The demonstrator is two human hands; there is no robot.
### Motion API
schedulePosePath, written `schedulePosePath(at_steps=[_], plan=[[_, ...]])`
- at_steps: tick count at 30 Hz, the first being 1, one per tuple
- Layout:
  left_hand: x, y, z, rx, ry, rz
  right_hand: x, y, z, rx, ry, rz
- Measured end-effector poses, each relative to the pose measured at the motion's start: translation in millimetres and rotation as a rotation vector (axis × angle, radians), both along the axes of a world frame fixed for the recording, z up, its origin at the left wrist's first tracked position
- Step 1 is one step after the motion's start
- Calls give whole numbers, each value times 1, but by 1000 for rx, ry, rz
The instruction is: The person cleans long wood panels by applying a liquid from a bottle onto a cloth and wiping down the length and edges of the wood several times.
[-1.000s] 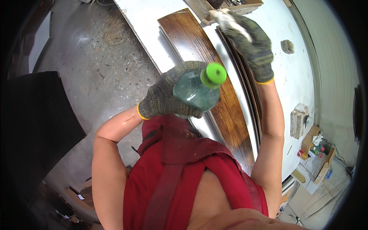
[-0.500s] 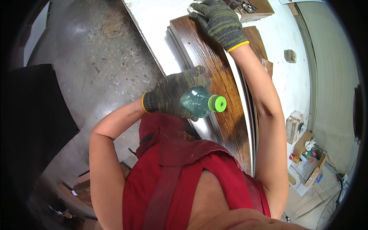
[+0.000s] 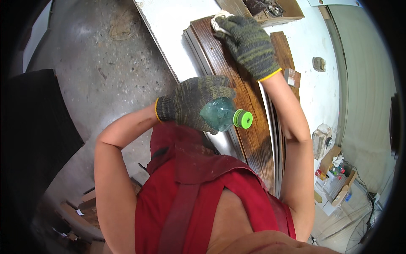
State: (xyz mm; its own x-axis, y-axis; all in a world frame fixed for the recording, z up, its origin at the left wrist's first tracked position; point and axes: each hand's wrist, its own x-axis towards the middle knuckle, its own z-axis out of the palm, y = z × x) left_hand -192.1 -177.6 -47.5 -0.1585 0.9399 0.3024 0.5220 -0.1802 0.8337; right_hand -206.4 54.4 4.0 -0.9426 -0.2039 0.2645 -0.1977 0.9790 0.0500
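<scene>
My left hand (image 3: 196, 101), in a dark striped knit glove, is closed around a clear green plastic bottle (image 3: 220, 113). The bottle lies tilted over the near part of a brown wood-grain plank (image 3: 249, 131), its bright green cap (image 3: 243, 119) facing right, with what looks like a small hole in the middle. At the plank's far end my right hand (image 3: 249, 44), gloved alike, grips a wadded white cloth (image 3: 221, 22) against the wood. Part of the cloth is hidden under the fingers. Beneath this top plank lie more boards, their pale edges showing on the left side.
An open box (image 3: 281, 15) with dark items stands beyond my right hand. Another brown board (image 3: 279, 46) and a small block (image 3: 292, 78) lie right of the plank on the white table (image 3: 315, 93). A cluttered tray (image 3: 338, 182) sits at lower right; speckled floor (image 3: 118, 72) lies left.
My right hand has drawn slightly nearer along the plank, and the white cloth shows more. My left hand keeps hold of the bottle, almost in the same place.
</scene>
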Motion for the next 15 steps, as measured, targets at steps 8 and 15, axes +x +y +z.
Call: schedulePosePath(at_steps=[8,15], plan=[[-13,11,8,-15,-90,-105,-2,-14,8,-80,-44,53],[-13,13,0,44,-59,-76,-25,-4,25,-147,-79,-10]])
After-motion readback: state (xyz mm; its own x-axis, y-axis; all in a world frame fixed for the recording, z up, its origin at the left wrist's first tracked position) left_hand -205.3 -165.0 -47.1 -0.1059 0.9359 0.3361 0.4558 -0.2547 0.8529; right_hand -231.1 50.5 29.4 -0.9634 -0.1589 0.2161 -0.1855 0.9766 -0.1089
